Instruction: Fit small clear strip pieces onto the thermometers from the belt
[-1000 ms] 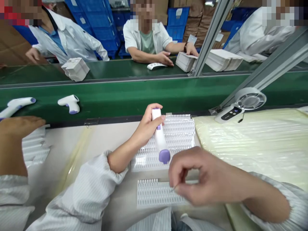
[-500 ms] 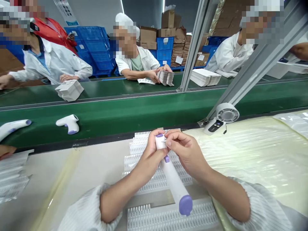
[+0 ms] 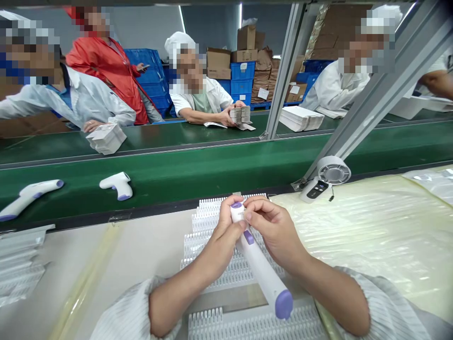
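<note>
Over grey tabletop (image 3: 141,245), left hand (image 3: 225,227) grips the white device (image 3: 264,274), right hand (image 3: 276,226) pinched against its end.

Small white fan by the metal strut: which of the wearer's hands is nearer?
Right. The right hand is left of the fan and lower in the picture, not touching it; the left hand is farther left, holding a white-and-purple device.

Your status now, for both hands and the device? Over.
Left hand gripping white-purple device at far end. Right hand at same end, any held part unclear. White slotted strips underneath; no obstruction seen.
</note>
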Demonstrator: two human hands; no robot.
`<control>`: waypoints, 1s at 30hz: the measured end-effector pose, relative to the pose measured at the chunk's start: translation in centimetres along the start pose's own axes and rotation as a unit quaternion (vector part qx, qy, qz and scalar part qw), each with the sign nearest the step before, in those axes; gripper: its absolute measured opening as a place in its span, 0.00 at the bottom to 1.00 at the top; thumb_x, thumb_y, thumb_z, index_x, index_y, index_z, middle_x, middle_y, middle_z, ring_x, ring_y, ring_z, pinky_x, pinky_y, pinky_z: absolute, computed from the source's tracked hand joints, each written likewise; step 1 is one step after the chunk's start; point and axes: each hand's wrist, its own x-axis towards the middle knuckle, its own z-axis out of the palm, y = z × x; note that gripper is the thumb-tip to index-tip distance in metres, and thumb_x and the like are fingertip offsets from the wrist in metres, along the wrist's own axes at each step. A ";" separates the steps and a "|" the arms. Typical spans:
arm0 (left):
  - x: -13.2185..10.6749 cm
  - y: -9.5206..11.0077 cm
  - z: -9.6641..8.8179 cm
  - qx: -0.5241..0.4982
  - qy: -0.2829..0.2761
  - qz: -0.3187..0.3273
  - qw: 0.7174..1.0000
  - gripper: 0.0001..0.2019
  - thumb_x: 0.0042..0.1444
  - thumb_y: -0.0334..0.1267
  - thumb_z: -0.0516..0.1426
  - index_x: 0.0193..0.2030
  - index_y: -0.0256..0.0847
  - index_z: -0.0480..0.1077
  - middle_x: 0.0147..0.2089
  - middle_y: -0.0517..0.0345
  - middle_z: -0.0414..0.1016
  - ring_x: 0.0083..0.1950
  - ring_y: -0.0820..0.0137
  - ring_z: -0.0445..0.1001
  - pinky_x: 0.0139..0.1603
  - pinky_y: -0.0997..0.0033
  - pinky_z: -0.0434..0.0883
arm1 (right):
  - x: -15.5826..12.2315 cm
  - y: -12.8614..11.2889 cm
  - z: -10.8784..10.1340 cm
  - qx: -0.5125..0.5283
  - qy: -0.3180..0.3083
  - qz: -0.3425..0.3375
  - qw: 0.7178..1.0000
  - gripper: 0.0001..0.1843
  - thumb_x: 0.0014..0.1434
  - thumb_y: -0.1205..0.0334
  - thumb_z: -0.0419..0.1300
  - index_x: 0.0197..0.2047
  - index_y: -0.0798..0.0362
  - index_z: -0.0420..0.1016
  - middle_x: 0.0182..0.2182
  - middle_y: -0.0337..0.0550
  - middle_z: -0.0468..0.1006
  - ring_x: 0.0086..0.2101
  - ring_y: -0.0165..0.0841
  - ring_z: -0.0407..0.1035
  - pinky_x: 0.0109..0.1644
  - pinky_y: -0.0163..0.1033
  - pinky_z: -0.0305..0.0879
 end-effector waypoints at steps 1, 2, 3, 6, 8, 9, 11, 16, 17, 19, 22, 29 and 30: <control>0.0 -0.1 0.0 -0.001 -0.001 0.000 1.000 0.22 0.60 0.48 0.56 0.59 0.53 0.59 0.57 0.55 0.67 0.50 0.62 0.70 0.43 0.65 0.66 | 0.0 0.0 0.0 -0.002 0.000 -0.001 1.000 0.06 0.54 0.58 0.67 0.27 0.48 0.77 0.37 0.43 0.77 0.44 0.41 0.72 0.52 0.46 0.68; 0.1 -0.1 0.0 -0.002 -0.003 0.000 1.000 0.22 0.61 0.49 0.56 0.60 0.53 0.59 0.58 0.54 0.67 0.51 0.61 0.71 0.44 0.65 0.67 | 0.0 0.0 0.0 -0.003 0.001 -0.001 1.000 0.06 0.54 0.59 0.67 0.27 0.48 0.77 0.37 0.43 0.77 0.44 0.41 0.72 0.52 0.46 0.68; 0.1 -0.2 0.0 -0.002 -0.003 -0.001 1.000 0.22 0.62 0.50 0.56 0.60 0.52 0.59 0.59 0.54 0.67 0.51 0.61 0.71 0.44 0.65 0.67 | 0.0 0.0 0.0 -0.004 0.000 0.000 1.000 0.06 0.54 0.59 0.67 0.27 0.48 0.77 0.37 0.43 0.77 0.44 0.41 0.72 0.52 0.46 0.68; 0.1 -0.4 -0.1 0.004 -0.001 0.002 1.000 0.21 0.65 0.53 0.54 0.60 0.52 0.59 0.63 0.53 0.66 0.53 0.60 0.71 0.45 0.65 0.68 | 0.0 -0.1 0.0 0.003 0.003 0.002 1.000 0.05 0.54 0.60 0.67 0.27 0.48 0.77 0.36 0.42 0.77 0.43 0.40 0.72 0.51 0.45 0.68; 0.1 -0.5 -0.2 0.007 -0.003 0.004 1.000 0.20 0.67 0.54 0.53 0.60 0.52 0.59 0.65 0.53 0.65 0.55 0.60 0.71 0.44 0.65 0.67 | 0.0 -0.2 0.1 0.007 0.005 0.004 1.000 0.05 0.53 0.60 0.67 0.27 0.48 0.78 0.36 0.42 0.76 0.42 0.39 0.72 0.50 0.45 0.68; 0.1 -0.6 -0.2 0.007 -0.005 0.006 1.000 0.19 0.67 0.54 0.52 0.60 0.52 0.59 0.66 0.53 0.65 0.56 0.60 0.71 0.44 0.66 0.67 | 0.0 -0.2 0.1 0.009 0.006 0.005 1.000 0.05 0.53 0.60 0.67 0.27 0.48 0.78 0.36 0.42 0.76 0.42 0.39 0.72 0.50 0.44 0.68; 0.1 -0.7 -0.3 0.008 -0.007 0.008 1.000 0.19 0.68 0.55 0.52 0.60 0.53 0.59 0.64 0.53 0.66 0.56 0.60 0.71 0.43 0.66 0.67 | 0.0 -0.3 0.1 0.013 0.008 0.008 1.000 0.05 0.52 0.60 0.68 0.27 0.48 0.77 0.36 0.41 0.76 0.41 0.38 0.72 0.48 0.44 0.69; 0.2 -1.1 -0.4 0.014 0.002 0.014 1.000 0.20 0.67 0.57 0.52 0.60 0.53 0.60 0.59 0.54 0.68 0.52 0.60 0.71 0.43 0.65 0.67 | 0.1 -0.2 0.3 0.031 0.012 0.016 0.999 0.05 0.51 0.60 0.68 0.26 0.48 0.77 0.34 0.41 0.76 0.39 0.37 0.71 0.46 0.42 0.69; 0.2 -1.2 -0.4 0.016 0.005 0.018 1.000 0.20 0.67 0.57 0.53 0.60 0.52 0.60 0.57 0.53 0.69 0.52 0.59 0.71 0.43 0.65 0.67 | 0.1 -0.2 0.3 0.034 0.011 0.018 0.999 0.06 0.51 0.60 0.69 0.26 0.49 0.77 0.34 0.41 0.76 0.38 0.37 0.71 0.46 0.42 0.69; 0.1 -1.4 -0.4 0.019 0.004 0.032 0.999 0.21 0.67 0.58 0.53 0.60 0.51 0.61 0.54 0.53 0.69 0.54 0.58 0.70 0.46 0.64 0.68 | 0.1 0.0 0.3 0.038 0.010 0.024 0.999 0.08 0.50 0.58 0.70 0.26 0.49 0.77 0.34 0.41 0.76 0.37 0.37 0.71 0.45 0.42 0.68; 0.1 -1.6 -0.6 0.018 -0.019 0.066 0.997 0.20 0.68 0.57 0.52 0.59 0.48 0.61 0.56 0.52 0.68 0.59 0.58 0.67 0.51 0.64 0.66 | 0.1 0.3 0.3 0.049 0.017 0.045 0.998 0.13 0.48 0.54 0.73 0.25 0.51 0.76 0.33 0.41 0.76 0.38 0.37 0.71 0.44 0.41 0.69; 0.4 -2.2 -1.7 -0.017 -0.080 0.092 0.992 0.26 0.65 0.63 0.54 0.58 0.46 0.64 0.47 0.56 0.67 0.51 0.64 0.67 0.46 0.70 0.61 | 0.5 1.2 0.0 0.190 0.010 0.156 0.969 0.23 0.39 0.52 0.81 0.32 0.49 0.77 0.31 0.36 0.76 0.32 0.32 0.69 0.36 0.34 0.67; 0.6 -2.4 -1.8 -0.025 -0.094 0.101 0.990 0.29 0.62 0.66 0.56 0.57 0.45 0.65 0.44 0.57 0.67 0.46 0.67 0.67 0.44 0.71 0.60 | 0.7 1.6 0.0 0.205 0.018 0.164 0.965 0.23 0.38 0.52 0.82 0.33 0.49 0.77 0.29 0.35 0.76 0.30 0.31 0.69 0.35 0.34 0.66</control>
